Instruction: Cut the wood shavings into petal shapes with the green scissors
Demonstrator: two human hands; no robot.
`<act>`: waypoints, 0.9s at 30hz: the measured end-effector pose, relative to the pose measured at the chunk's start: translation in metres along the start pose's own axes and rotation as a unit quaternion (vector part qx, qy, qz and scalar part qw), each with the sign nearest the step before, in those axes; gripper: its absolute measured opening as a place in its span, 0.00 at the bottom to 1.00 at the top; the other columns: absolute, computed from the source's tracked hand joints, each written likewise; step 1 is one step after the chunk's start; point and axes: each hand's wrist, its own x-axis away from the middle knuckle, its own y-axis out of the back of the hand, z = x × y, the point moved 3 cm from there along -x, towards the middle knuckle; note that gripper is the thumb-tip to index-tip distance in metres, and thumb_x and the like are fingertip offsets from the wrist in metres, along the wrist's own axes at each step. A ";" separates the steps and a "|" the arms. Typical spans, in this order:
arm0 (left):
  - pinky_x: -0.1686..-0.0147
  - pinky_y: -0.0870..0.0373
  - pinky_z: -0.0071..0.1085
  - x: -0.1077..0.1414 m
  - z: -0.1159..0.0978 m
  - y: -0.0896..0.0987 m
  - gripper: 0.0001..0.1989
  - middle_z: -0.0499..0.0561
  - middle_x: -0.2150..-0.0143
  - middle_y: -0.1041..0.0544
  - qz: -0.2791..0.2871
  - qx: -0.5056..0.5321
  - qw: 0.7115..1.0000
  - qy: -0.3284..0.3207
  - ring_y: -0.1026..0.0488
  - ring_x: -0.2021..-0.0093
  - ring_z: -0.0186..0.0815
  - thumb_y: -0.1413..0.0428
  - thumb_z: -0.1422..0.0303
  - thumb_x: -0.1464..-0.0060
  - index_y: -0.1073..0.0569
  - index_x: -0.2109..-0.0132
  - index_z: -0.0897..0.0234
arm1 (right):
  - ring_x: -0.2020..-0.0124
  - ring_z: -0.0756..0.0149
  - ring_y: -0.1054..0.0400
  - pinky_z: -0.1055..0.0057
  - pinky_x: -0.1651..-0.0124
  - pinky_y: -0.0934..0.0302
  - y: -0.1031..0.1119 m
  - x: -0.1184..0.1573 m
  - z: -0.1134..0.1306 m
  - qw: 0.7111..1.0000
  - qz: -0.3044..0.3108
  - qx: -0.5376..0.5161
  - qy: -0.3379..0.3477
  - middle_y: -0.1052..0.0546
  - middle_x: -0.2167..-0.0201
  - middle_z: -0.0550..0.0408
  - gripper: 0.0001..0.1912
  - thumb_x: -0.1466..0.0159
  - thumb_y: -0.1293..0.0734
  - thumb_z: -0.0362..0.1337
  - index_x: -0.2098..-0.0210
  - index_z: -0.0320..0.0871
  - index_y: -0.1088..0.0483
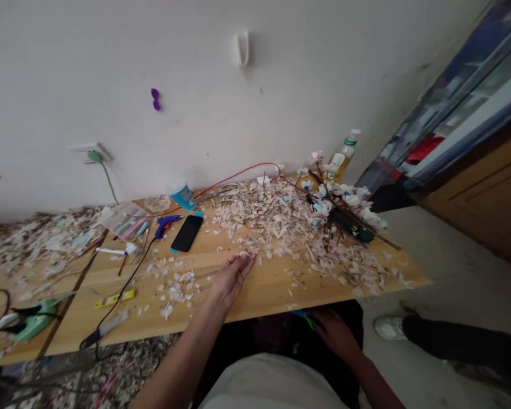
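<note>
Over the front of the table, my left hand (231, 279) has its fingertips pinched on a small pale petal-like piece (245, 255). Just beyond it spreads a heap of pale petal-like flakes (268, 213). Below the table's front edge, by my lap, my right hand (330, 329) is closed around a blue-and-green tool (309, 319), whose kind is too dark to make out. Branches with white blossoms (344, 196) lie at the right end of the heap. A blue glue gun (166, 224) and a black phone (187, 233) rest left of the heap.
A blue cup (184, 197) stands near the wall, and a bottle (344, 153) stands behind the branches. A yellow utility knife (114, 298), a black-handled blade (104, 329) and a green glue gun (36, 324) lie leftward. Someone's leg (455, 341) shows at right.
</note>
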 end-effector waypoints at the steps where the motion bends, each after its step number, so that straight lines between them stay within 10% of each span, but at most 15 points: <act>1: 0.55 0.24 0.27 0.001 0.002 0.006 0.06 0.54 0.65 0.18 -0.008 0.001 1.000 0.003 0.20 0.61 0.34 0.35 0.77 0.52 0.22 0.65 0.71 | 0.47 0.51 0.31 0.51 0.41 0.40 -0.001 0.008 0.002 1.000 0.000 -0.009 0.004 0.23 0.50 0.46 0.18 0.35 0.38 0.40 0.49 0.43 0.26; 10: 0.64 0.26 0.23 0.006 0.017 0.023 0.16 0.49 0.70 0.20 -0.036 -0.017 0.998 -0.043 0.25 0.71 0.27 0.28 0.72 0.63 0.21 0.64 0.68 | 0.45 0.48 0.32 0.49 0.42 0.39 0.027 0.039 0.082 0.982 -0.058 -0.164 -0.073 0.26 0.47 0.41 0.23 0.39 0.36 0.43 0.47 0.41 0.29; 18: 0.66 0.28 0.26 0.014 0.034 0.015 0.19 0.47 0.69 0.22 -0.005 -0.108 0.993 -0.056 0.27 0.72 0.28 0.29 0.65 0.63 0.22 0.61 0.64 | 0.51 0.55 0.29 0.56 0.45 0.35 0.078 -0.009 0.175 0.867 -0.087 -0.471 -0.139 0.25 0.50 0.45 0.27 0.38 0.33 0.49 0.44 0.43 0.36; 27: 0.67 0.32 0.36 0.048 0.085 0.030 0.16 0.52 0.76 0.25 0.143 -0.475 0.868 -0.013 0.28 0.73 0.39 0.41 0.53 0.50 0.23 0.73 0.62 | 0.46 0.49 0.30 0.49 0.45 0.34 0.064 -0.034 0.181 0.807 -0.162 -0.560 -0.096 0.28 0.44 0.44 0.30 0.41 0.30 0.52 0.45 0.48 0.37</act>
